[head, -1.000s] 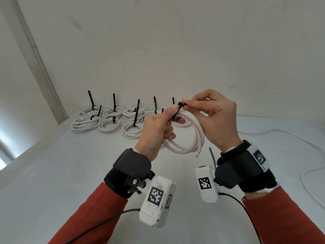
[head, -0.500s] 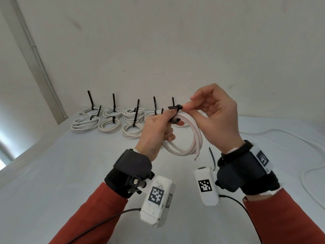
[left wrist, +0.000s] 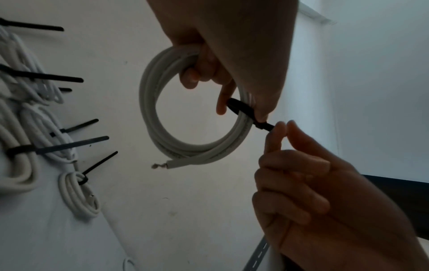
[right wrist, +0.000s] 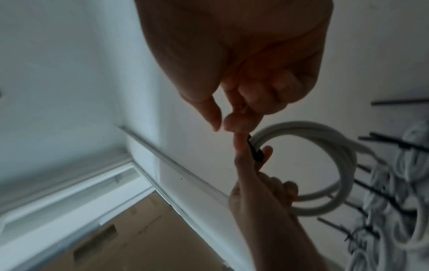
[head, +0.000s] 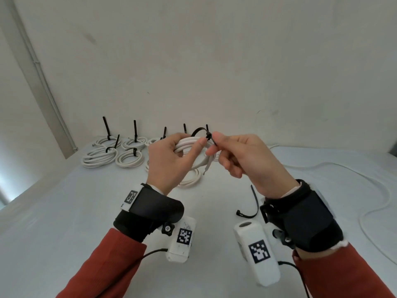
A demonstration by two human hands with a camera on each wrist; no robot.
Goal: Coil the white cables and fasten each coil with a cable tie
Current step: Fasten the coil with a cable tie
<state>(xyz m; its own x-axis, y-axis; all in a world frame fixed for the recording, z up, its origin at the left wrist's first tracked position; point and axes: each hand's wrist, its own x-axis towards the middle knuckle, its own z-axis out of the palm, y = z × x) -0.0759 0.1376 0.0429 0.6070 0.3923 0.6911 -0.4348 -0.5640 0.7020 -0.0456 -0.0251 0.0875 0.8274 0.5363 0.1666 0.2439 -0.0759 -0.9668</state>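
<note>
Left hand (head: 169,162) gripping the white coil (left wrist: 148,102) above the table (head: 86,211), right hand (head: 247,162) pinching the tail of the loosely looped black cable tie (left wrist: 241,110); should either grip slip before cinching, the turns would likely spring apart.

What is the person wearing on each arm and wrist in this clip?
Both arms wear rust-red sleeves. Each wrist carries a wide black strap with a white camera unit bearing a black-and-white square marker, and a thin black cable trails from each unit.

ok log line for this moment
left hand: grips cable coil | right hand: pinches cable tie tail | cable tie: looped, not yet tight
</note>
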